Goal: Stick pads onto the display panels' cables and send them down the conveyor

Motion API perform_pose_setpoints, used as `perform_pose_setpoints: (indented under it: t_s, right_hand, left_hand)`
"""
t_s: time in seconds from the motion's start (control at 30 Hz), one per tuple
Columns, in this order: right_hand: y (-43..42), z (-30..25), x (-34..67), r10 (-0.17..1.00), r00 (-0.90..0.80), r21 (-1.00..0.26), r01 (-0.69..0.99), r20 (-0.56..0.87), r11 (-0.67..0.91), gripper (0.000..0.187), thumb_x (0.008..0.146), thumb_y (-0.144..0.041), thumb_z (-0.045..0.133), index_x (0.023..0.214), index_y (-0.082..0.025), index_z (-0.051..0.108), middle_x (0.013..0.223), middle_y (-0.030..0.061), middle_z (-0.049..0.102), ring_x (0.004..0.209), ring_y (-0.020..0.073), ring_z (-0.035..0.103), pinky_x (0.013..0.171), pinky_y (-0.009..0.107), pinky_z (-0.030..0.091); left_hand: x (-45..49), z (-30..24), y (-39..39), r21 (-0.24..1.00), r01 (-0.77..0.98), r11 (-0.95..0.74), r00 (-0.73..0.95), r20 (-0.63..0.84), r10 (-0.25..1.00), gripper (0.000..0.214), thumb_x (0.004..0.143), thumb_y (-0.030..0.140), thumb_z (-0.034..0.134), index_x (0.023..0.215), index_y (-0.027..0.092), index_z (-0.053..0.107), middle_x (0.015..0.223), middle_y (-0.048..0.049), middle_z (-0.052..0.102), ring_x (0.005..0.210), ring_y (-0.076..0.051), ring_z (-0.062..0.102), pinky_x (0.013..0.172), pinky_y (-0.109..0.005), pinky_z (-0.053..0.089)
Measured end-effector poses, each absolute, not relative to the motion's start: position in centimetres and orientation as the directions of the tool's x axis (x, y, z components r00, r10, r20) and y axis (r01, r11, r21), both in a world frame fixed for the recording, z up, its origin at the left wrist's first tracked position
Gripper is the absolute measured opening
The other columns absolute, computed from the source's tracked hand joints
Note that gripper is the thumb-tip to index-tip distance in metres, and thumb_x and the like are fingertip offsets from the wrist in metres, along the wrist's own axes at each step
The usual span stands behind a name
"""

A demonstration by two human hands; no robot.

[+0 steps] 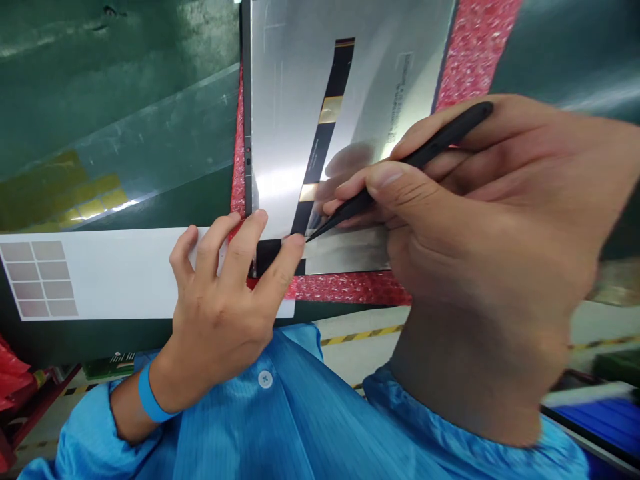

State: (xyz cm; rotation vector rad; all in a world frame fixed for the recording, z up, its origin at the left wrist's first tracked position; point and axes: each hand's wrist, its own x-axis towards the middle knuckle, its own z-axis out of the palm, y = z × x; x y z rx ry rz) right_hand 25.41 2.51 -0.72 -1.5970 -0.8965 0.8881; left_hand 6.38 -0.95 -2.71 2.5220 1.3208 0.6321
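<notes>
As right fingers [419, 133] grip black tool [445, 135], panel [280, 127], illegible lettering [399, 100]

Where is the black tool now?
In the head view, the black tool is in the right hand, mostly right of centre, its tip beside the index finger of the left hand, over the panel.

An electronics workshop or factory floor is indicated by the green tabletop [200, 205], on which a metal-backed display panel [285, 100] bearing a black-and-gold ribbon cable [320, 148] lies over red bubble wrap [345, 288]. Beside it lies a white sheet [125, 275] with grey labels [52, 271]. Black-and-yellow striped tape [370, 334] on the pale floor [357, 360], together with the person's blue work smock [305, 407] and blue wristband [149, 397], likewise characterises an industrial workplace.
</notes>
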Motion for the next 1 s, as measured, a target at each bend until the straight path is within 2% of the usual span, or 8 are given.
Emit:
perform_pose_setpoints:
  t_s: [0.13,0.27,0.43,0.6,0.7,0.8,0.9,1.0]
  right_hand:
    - [2.2,-0.8,26.0,0.875,0.479,-0.984,0.11,-0.072,-0.141,0.017,0.084,-0.006,0.081,0.08,-0.02,0.071,0.07,-0.0018,0.074,0.068,0.0219,0.079,0.063,0.036,0.07]
    - [1.6,-1.4,27.2,0.809,0.587,-1.0,-0.015,-0.025,-0.02,0.019,0.079,-0.007,0.081,0.074,-0.02,0.068,0.065,0.0008,0.073,0.055,0.0233,0.074,0.052,0.039,0.068]
    - [1.2,-2.9,27.2,0.703,0.711,-0.992,-0.104,-0.021,0.077,0.015,0.073,-0.009,0.077,0.075,-0.021,0.067,0.061,-0.0002,0.073,0.048,0.0202,0.07,0.046,0.032,0.064]
    - [1.2,-3.2,26.8,0.701,0.713,-0.991,-0.114,-0.028,0.076,0.016,0.074,-0.013,0.078,0.078,-0.02,0.065,0.061,0.0005,0.073,0.051,0.0206,0.072,0.046,0.03,0.063]
    - [1.0,-3.2,26.8,0.696,0.716,-0.991,-0.12,-0.049,0.053,0.016,0.075,-0.013,0.077,0.078,-0.021,0.063,0.062,-0.0001,0.073,0.051,0.0197,0.072,0.043,0.026,0.059]
    - [0.9,-3.3,26.8,0.694,0.717,-0.989,-0.14,-0.068,0.047,0.016,0.075,-0.013,0.077,0.079,-0.021,0.063,0.061,-0.0004,0.073,0.052,0.0198,0.073,0.045,0.026,0.061]
    - [0.9,-3.6,27.0,0.727,0.679,-0.982,-0.186,-0.102,0.036,0.018,0.076,-0.018,0.08,0.081,-0.022,0.062,0.062,-0.0007,0.072,0.054,0.0198,0.074,0.047,0.026,0.062]
    - [0.9,-3.6,27.2,0.749,0.64,-0.967,-0.256,-0.169,0.001,0.02,0.076,-0.024,0.082,0.082,-0.022,0.063,0.063,-0.0012,0.072,0.055,0.019,0.075,0.046,0.025,0.061]
  left_hand:
    - [6.4,-2.9,-0.9,0.323,0.746,-0.582,0.504,0.298,0.811,0.036,0.099,0.013,0.071,0.134,0.025,0.075,0.144,-0.014,0.074,0.135,-0.038,0.066,0.117,-0.061,0.045]
    - [6.5,-2.6,-0.9,0.266,0.737,-0.621,0.544,0.312,0.779,0.035,0.098,0.011,0.07,0.131,0.02,0.075,0.143,-0.0157,0.075,0.138,-0.042,0.065,0.119,-0.069,0.043]
    - [6.9,-1.6,-0.6,0.198,0.709,-0.677,0.648,0.197,0.736,0.043,0.102,0.009,0.06,0.143,0.02,0.068,0.158,-0.0183,0.066,0.149,-0.042,0.057,0.126,-0.078,0.03]
    - [6.4,-0.9,-0.5,0.194,0.698,-0.69,0.695,0.053,0.717,0.061,0.099,0.034,0.079,0.156,0.028,0.058,0.172,-0.0186,0.051,0.161,-0.046,0.043,0.129,-0.082,0.019]
    - [5.5,-0.6,-1.3,0.138,0.743,-0.655,0.657,0.044,0.753,0.073,0.093,0.049,0.086,0.158,0.031,0.057,0.174,-0.0191,0.048,0.16,-0.048,0.044,0.13,-0.082,0.017]
    - [4.4,-0.4,-2.1,0.097,0.792,-0.603,0.596,0.091,0.798,0.06,0.099,0.048,0.078,0.153,0.027,0.063,0.17,-0.0216,0.052,0.156,-0.05,0.048,0.126,-0.083,0.022]
    - [4.2,-0.3,-1.8,0.194,0.835,-0.515,0.487,0.177,0.855,0.042,0.111,0.043,0.059,0.142,0.016,0.068,0.158,-0.026,0.062,0.147,-0.047,0.058,0.12,-0.074,0.04]
    - [5.7,0.4,0.1,0.423,0.846,-0.324,0.3,0.126,0.946,0.055,0.114,0.042,0.048,0.153,0.004,0.055,0.146,-0.0299,0.067,0.136,-0.041,0.065,0.112,-0.059,0.053]
